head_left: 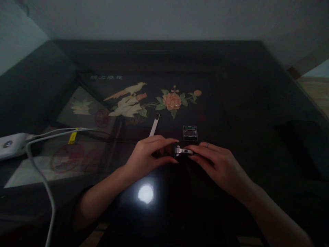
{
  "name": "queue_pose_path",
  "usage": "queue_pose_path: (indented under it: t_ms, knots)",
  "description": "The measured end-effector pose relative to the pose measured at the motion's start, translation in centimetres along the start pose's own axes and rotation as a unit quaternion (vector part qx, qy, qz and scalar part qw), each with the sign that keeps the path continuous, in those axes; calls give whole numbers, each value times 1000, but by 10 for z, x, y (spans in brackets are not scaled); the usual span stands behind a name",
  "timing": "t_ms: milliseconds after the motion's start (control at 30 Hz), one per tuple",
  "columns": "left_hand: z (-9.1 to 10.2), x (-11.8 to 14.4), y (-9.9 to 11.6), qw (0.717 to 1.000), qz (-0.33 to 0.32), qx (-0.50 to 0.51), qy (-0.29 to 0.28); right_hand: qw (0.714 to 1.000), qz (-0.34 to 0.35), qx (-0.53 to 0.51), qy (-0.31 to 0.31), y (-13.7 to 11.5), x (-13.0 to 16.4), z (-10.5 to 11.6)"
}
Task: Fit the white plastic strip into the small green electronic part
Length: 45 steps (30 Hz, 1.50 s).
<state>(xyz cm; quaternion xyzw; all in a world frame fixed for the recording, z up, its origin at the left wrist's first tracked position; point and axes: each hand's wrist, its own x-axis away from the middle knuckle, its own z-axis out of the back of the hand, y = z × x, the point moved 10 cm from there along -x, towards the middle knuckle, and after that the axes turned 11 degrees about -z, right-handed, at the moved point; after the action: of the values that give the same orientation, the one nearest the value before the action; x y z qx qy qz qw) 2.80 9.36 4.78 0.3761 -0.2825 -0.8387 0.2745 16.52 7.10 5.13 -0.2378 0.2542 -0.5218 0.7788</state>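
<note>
Both hands meet over a small dark device with a silver metal part point(182, 151) at the middle of a glossy black table point(231, 103). My left hand point(149, 154) curls around its left end, fingers closed over it. From the other side, my right hand point(218, 164), a ring on one finger, pinches the right end. The dim light hides what the device is. Just beyond the hands lie a small rectangular cartridge with a green stripe point(190, 132) and a thin white strip point(154, 126).
The tabletop bears an inlaid bird point(127, 101) and flower point(172, 101) picture. A white power bank point(11, 145) with white cables point(46, 178) sits at the left edge. A lamp's reflection point(145, 193) glares near me. A dark shape point(303, 144) lies at right.
</note>
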Motion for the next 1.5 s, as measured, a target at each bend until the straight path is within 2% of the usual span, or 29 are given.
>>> queue_pose_path:
  t_ms: [100, 233, 400, 567, 733, 900, 1100, 1267, 1500]
  knots:
    - [2, -1, 0, 1000, 5, 15, 8, 1000, -7, -28, 5, 0, 0, 1]
    - [3, 1, -7, 991, 59, 105, 49, 995, -20, -94, 18, -1, 2, 0]
    - [-4, 10, -17, 955, 140, 242, 102, 989, -23, -143, 12, -4, 6, -7]
    - [-13, 15, -22, 923, 188, 315, 116, 988, -21, -151, 17, -3, 7, -8]
    - [-19, 15, -22, 915, 217, 330, 84, 992, -5, -126, 25, -2, 4, -1]
    - [-22, 12, -21, 908, 214, 354, 61, 994, 13, -105, 23, -4, 3, 0]
    - [-25, 10, -28, 923, 244, 295, 29, 996, 16, -91, 16, -5, 3, -3]
    - [-31, 8, -22, 921, 243, 305, -7, 996, 25, -90, 13, -5, 3, -3]
    - [-32, 7, -19, 914, 245, 322, -13, 994, 19, -104, 2, -4, 4, -5]
